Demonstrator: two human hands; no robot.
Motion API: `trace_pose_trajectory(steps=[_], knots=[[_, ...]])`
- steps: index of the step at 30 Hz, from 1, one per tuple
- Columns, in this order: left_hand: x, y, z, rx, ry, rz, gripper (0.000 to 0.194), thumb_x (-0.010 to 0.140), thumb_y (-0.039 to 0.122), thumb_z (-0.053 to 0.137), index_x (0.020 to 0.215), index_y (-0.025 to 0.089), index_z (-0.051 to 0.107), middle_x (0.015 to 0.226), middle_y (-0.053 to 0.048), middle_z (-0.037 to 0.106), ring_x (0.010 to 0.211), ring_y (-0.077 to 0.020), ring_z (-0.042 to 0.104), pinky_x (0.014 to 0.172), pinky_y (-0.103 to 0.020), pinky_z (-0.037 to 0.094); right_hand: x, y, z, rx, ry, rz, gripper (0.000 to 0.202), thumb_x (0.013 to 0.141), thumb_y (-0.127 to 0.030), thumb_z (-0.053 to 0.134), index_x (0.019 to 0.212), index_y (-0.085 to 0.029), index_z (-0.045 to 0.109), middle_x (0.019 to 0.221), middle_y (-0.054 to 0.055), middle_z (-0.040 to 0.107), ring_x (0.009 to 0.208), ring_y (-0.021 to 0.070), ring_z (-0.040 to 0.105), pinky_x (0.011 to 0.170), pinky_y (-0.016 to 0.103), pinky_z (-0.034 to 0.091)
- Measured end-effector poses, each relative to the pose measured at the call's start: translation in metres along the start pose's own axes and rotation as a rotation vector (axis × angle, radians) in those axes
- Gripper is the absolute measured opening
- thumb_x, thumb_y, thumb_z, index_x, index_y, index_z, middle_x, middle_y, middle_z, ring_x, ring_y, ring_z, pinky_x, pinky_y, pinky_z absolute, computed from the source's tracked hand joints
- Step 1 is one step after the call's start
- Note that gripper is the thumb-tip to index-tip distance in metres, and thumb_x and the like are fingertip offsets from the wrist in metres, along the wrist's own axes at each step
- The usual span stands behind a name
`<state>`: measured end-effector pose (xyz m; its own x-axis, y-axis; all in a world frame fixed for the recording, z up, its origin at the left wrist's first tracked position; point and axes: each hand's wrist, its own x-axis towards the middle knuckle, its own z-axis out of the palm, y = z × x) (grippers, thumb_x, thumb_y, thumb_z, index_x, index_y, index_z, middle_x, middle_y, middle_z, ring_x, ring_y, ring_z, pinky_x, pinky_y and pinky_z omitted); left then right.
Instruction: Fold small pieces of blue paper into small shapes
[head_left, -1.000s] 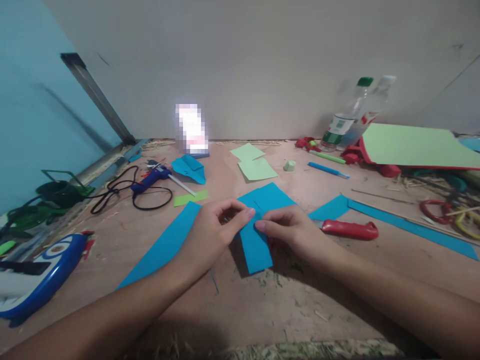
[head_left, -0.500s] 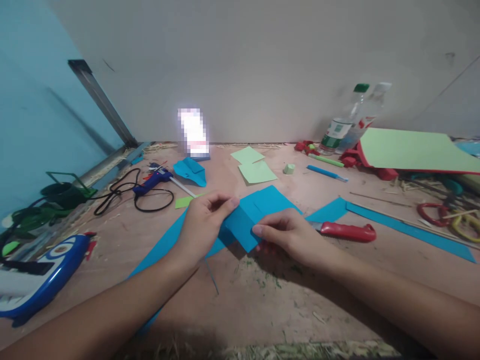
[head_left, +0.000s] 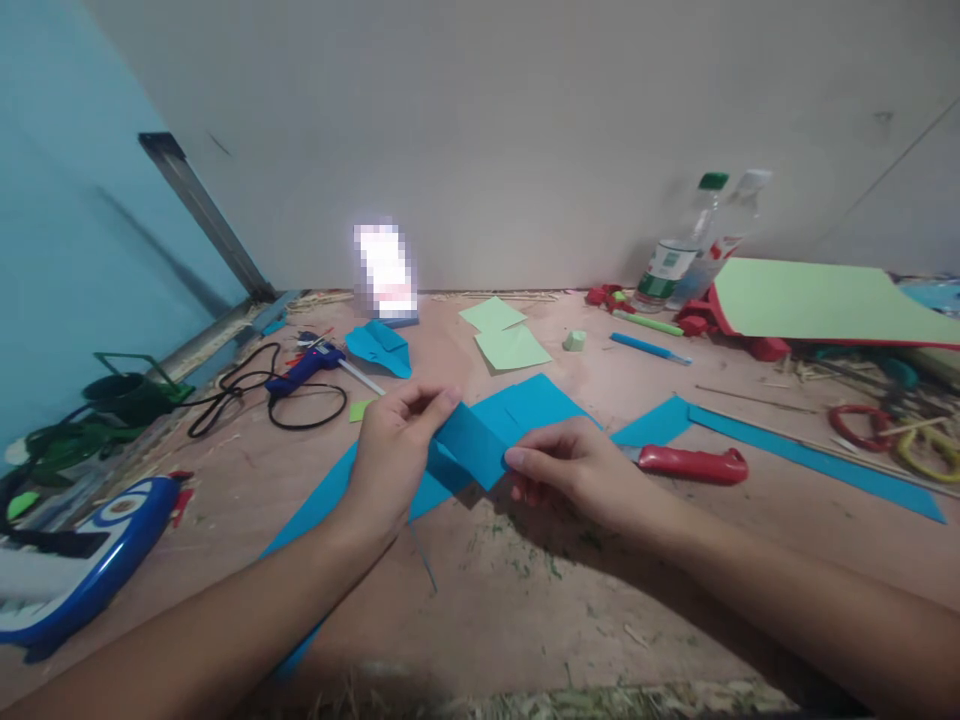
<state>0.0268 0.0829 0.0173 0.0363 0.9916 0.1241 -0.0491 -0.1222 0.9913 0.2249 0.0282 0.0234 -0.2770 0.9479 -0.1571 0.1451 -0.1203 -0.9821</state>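
Observation:
A small piece of blue paper [head_left: 474, 446] is held up between my two hands over the middle of the table. My left hand [head_left: 401, 440] pinches its left edge between thumb and fingers. Thumb and fingers of my right hand [head_left: 566, 465] are closed on its lower right corner. Behind it lies a larger blue sheet [head_left: 551, 400]. More blue paper [head_left: 319, 510] stretches out beneath my left wrist. A red-handled knife [head_left: 694, 464] rests just right of my right hand, its blade partly hidden.
A glue gun [head_left: 307, 368] with a black cord lies at left, near a lit phone [head_left: 386, 270]. Light green squares [head_left: 514, 347] lie behind my hands. Bottles [head_left: 666, 265], a blue pen [head_left: 649, 348], a long blue strip [head_left: 817, 460] and scissors [head_left: 859, 428] are at right.
My left hand has moved slightly left and up, and the held blue piece has turned and looks flatter. My right hand has stayed almost in place.

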Motion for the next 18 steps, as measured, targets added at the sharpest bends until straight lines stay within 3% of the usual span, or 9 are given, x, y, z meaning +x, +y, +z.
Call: trace_pose_trajectory(steps=[5, 13, 18], knots=[[0.008, -0.002, -0.005, -0.094, 0.085, -0.055, 0.029, 0.074, 0.042, 0.086, 0.081, 0.018, 0.072, 0.070, 0.003, 0.060, 0.066, -0.0124, 0.050, 0.060, -0.023, 0.042, 0.001, -0.004, -0.001, -0.047, 0.047, -0.005, 0.036, 0.087, -0.042, 0.070, 0.063, -0.016, 0.070, 0.058, 0.003, 0.062, 0.055, 0.0125, 0.053, 0.053, 0.026, 0.038], [-0.006, 0.005, 0.003, 0.073, -0.190, -0.031, 0.027, 0.081, 0.043, 0.081, 0.076, 0.017, 0.075, 0.072, -0.001, 0.067, 0.068, -0.0146, 0.055, 0.061, -0.025, 0.043, 0.002, -0.005, -0.001, -0.095, 0.274, -0.085, 0.025, 0.087, -0.043, 0.074, 0.087, -0.018, 0.077, 0.075, 0.002, 0.069, 0.064, 0.0145, 0.060, 0.059, 0.026, 0.047], [-0.006, 0.007, 0.005, 0.075, -0.230, -0.020, 0.025, 0.081, 0.040, 0.081, 0.075, 0.017, 0.074, 0.071, 0.000, 0.065, 0.066, -0.0131, 0.053, 0.060, -0.024, 0.041, 0.000, -0.005, 0.003, -0.072, 0.129, -0.046, 0.027, 0.082, -0.044, 0.081, 0.087, -0.018, 0.078, 0.078, 0.002, 0.071, 0.064, 0.0143, 0.059, 0.059, 0.027, 0.047]])
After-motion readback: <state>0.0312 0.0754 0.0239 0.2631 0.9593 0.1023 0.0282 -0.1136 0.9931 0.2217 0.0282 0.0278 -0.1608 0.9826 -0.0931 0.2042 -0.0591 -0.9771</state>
